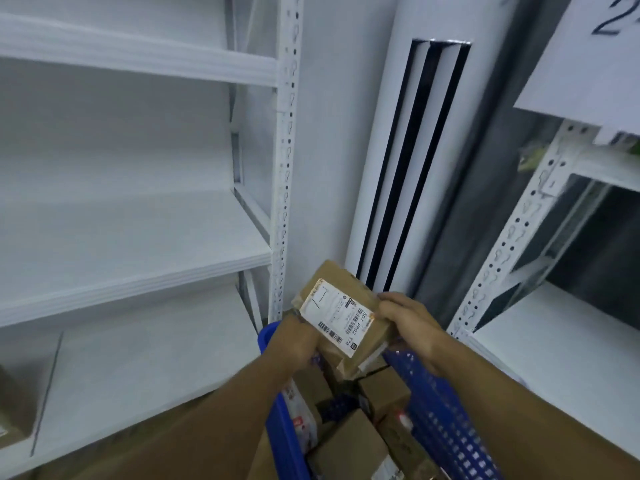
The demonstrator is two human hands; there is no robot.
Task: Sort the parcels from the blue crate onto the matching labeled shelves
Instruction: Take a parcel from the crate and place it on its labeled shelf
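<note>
- Two bare forearms reach in from the bottom edge, over a blue crate [446, 403] with mesh walls that sits low between them.
- Inside the crate lie several cardboard parcels [349, 448], packed close together; some show bits of white and red label.
- Above the far end of the crate, both hands hold one brown cardboard parcel [346, 282], tilted, with its top face towards the camera.
- The left hand [299, 342] grips the parcel's near left corner, its fingers curled out of sight under the edge.
- The right hand [407, 322] grips the right end, fingers curled round it and fingertips on the top face.
- A white shipping label [337, 315] with barcodes, printed codes and a pen mark covers much of that face.
- To the left stands a white metal rack [284, 168], its shelf boards [138, 244] bare where they show.
- One brown box [14, 407] sits on the lowest board at the far left edge.
- Behind the parcel rises a white tower unit [398, 168] with long dark vertical slots.
- To the right is a second white rack [554, 358], with a paper sign [588, 53] bearing a partly cropped number above it.
</note>
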